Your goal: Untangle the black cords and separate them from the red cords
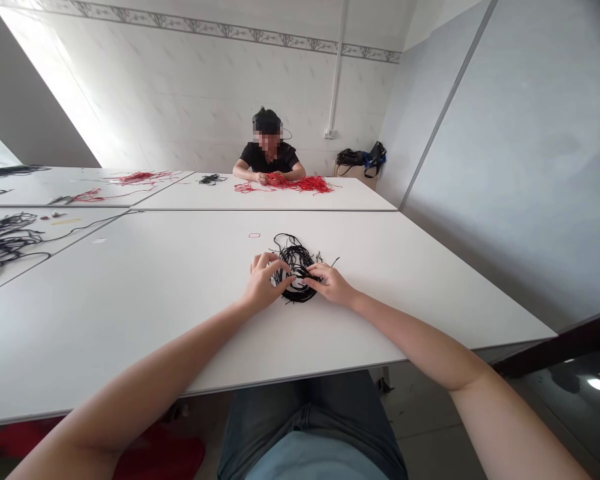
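Note:
A loose coil of black cords (300, 295) lies on the white table (180, 267) in front of me, with loose ends sticking out around it. At its left side is my left hand (266, 281), thumb and fingers apart in a curve, with nothing visible held between them. My right hand (330, 283) reaches in from the right, its thumb and fingers closed on several black cords near the middle of the coil. The fingers partly hide the cords there.
Across the table a person in a black top (270, 157) handles a pile of red cords (310, 184). A small red loop (254, 235) lies beyond my left hand. More black cords (5, 247) lie at the far left. Bags (363, 159) rest by the wall.

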Motion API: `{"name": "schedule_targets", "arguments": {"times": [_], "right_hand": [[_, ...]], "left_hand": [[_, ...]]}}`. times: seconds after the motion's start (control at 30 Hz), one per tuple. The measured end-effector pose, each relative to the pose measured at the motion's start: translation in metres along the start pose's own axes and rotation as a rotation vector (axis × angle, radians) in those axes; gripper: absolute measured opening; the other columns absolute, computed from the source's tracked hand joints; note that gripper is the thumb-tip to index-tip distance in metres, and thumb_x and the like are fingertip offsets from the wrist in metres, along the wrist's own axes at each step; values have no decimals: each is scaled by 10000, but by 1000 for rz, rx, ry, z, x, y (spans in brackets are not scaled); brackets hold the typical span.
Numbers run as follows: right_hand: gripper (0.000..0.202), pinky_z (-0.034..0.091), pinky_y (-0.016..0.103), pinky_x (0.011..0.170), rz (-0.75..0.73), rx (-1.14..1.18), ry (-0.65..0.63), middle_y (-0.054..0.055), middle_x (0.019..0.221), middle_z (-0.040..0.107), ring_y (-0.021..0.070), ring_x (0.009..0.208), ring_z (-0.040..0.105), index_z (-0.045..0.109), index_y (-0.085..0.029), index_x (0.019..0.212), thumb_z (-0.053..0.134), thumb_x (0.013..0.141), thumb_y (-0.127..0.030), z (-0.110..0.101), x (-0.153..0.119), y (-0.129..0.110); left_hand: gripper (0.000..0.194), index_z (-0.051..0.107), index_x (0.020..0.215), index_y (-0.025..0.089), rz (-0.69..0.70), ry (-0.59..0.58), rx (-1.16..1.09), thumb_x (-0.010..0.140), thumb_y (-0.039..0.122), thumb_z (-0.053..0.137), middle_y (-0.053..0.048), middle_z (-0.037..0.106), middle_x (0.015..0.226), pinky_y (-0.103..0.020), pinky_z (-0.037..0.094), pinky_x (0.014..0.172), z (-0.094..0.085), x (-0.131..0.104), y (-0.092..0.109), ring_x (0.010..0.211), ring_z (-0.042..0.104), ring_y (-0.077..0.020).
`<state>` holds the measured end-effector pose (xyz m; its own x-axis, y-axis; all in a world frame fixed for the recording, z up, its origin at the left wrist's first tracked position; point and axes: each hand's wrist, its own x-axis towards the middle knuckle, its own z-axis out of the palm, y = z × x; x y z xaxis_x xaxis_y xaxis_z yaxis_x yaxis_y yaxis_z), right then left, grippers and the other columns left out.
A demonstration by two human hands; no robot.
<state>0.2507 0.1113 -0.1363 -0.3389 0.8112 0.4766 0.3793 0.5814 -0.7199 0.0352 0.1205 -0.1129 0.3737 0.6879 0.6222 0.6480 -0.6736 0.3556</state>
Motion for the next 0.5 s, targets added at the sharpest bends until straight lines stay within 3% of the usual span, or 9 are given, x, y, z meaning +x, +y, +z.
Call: {"name": "schedule_targets", "arguments": {"times": [0.1, 0.2, 0.3, 0.4, 0.5], "right_hand": [[358, 424, 381, 952, 36, 32, 7, 95, 1053, 628, 227, 1037, 566, 708, -192, 923, 579, 867, -522, -1, 0, 1], [383, 430, 365, 935, 55, 48, 17, 95, 1034, 621, 226, 1025, 567, 703, -180, 860, 578, 859, -542, -1, 0, 1], [403, 435, 346, 899, 51, 51, 23, 83, 964, 614, 216, 977, 565, 691, -176, 823, 562, 861, -557, -2, 0, -1], [418, 441, 336, 853, 41, 44, 26, 65, 876, 599, 202, 902, 559, 656, -178, 761, 539, 872, -564, -4, 0, -3], [427, 440, 344, 848, 23, 36, 22, 69, 872, 600, 206, 893, 555, 650, -180, 764, 534, 868, -578, -4, 1, -3]], "left_hand": [[137, 649, 809, 191, 16, -38, 33, 826, 327, 644, -71, 506, 918, -413, 396, 881, -5, 2, 1, 963, 425, -246], [145, 684, 770, 218, 65, -195, 62, 817, 351, 650, -51, 497, 854, -400, 376, 850, -6, 2, 0, 888, 433, -227], [105, 733, 843, 279, 89, -304, 51, 820, 318, 638, -41, 503, 849, -404, 366, 844, -3, 0, -2, 871, 455, -220], [200, 743, 954, 328, 80, -355, 45, 829, 268, 599, -44, 501, 859, -415, 367, 846, -2, -1, -3, 879, 462, -229], [218, 755, 939, 331, 71, -396, 39, 824, 261, 583, -43, 498, 833, -410, 374, 848, -2, 0, -5, 862, 464, -224]]}}
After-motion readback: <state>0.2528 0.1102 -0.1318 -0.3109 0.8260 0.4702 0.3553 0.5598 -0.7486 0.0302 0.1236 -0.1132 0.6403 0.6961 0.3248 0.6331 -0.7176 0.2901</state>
